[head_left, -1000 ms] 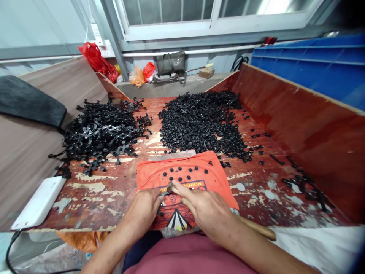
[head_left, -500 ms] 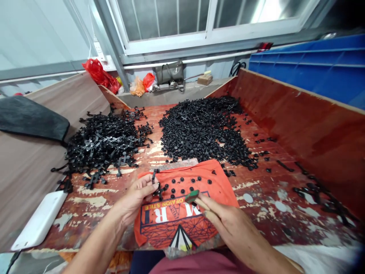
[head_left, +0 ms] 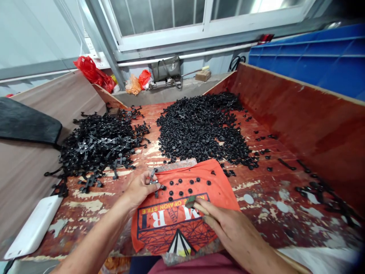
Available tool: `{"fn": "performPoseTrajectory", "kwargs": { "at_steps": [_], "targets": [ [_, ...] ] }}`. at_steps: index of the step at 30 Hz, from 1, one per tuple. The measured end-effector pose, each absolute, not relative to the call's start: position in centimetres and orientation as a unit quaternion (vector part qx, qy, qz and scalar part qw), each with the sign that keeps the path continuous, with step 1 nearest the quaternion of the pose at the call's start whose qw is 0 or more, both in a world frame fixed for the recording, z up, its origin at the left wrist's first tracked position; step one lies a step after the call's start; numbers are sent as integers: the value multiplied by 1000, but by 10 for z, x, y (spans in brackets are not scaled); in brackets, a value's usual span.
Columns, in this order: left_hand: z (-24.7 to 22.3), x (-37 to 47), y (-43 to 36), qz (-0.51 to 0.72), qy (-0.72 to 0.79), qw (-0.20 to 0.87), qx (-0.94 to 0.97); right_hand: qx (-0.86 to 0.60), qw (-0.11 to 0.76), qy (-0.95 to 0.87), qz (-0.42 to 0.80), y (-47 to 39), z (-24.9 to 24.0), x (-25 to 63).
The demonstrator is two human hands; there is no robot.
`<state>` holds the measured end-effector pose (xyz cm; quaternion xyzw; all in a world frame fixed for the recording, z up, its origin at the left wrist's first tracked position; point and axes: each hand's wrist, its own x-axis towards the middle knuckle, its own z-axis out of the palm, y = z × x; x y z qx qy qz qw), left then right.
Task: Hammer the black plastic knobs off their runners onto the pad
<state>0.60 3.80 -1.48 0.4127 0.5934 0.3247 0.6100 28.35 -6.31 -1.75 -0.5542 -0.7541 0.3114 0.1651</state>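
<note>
My left hand [head_left: 142,189] pinches a jointed black plastic piece [head_left: 153,175] with round ends, over the upper left of an orange printed cloth [head_left: 225,186]. In my right hand [head_left: 225,220] is a hammer [head_left: 190,201] with a green head and a pale wooden handle. Its head hovers over or rests on the cloth's lettering; I cannot tell which. Between the hands, several small round black caps [head_left: 190,191] lie spread in loose rows on the cloth.
A heap of jointed black pieces [head_left: 97,144] lies at the left, and a larger heap of small black parts [head_left: 196,125] behind the cloth. A white power bank-like box [head_left: 34,228] sits at the left edge. Wooden boards [head_left: 299,114] wall the bench; a blue crate [head_left: 313,61] stands beyond.
My left hand has turned the black piece slightly, and its lower part now hangs nearer the cloth. The hammer head has shifted a little down. The whole view has moved slightly.
</note>
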Motion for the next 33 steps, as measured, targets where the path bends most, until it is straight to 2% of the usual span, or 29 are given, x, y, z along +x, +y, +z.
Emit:
{"fn": "performPoseTrajectory", "kwargs": {
  "at_steps": [12,21,33],
  "targets": [
    [-5,9,42,285,570,652,411,-549,141,-767,301,-63,-18,282],
    [12,11,42,294,585,636,409,-556,139,-763,300,-62,-17,283],
    [-2,11,45,291,577,644,410,-547,166,-764,298,-63,-17,283]
  ]
}}
